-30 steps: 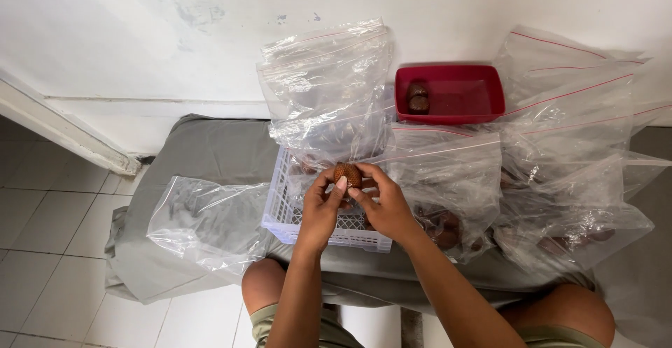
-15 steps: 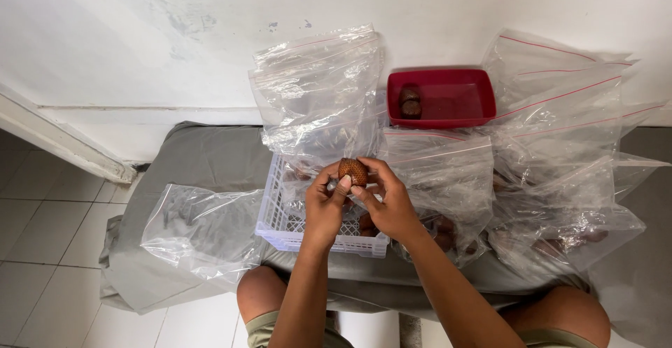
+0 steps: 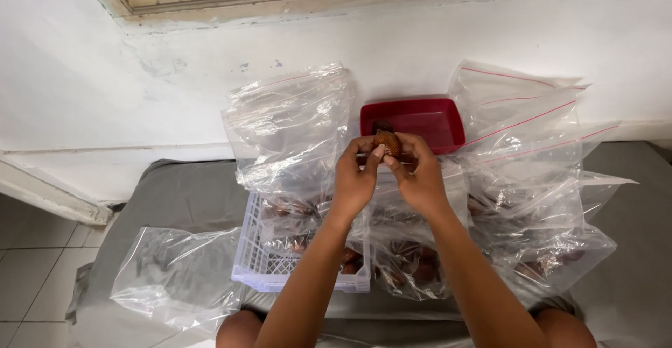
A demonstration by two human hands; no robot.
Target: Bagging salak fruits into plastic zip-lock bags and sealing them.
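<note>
Centrally, left hand [image 3: 352, 180] & right hand [image 3: 418, 179] pinch a brown scaly fruit [image 3: 387, 142] w/ fingertips, above white basket [image 3: 252, 264], near red tray [image 3: 448, 121].

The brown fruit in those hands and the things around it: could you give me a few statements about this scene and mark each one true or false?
1. Both hands, the left hand and the right hand, hold one brown fruit at the fingertips. True.
2. The red tray lies on the tiled floor. False: it sits at the back, against the white wall.
3. A white basket stands under the left forearm. True.
4. The plastic bags are black. False: they are clear, some with red strips.
5. The fruit rests inside the basket. False: it is held up in front of the tray.
</note>
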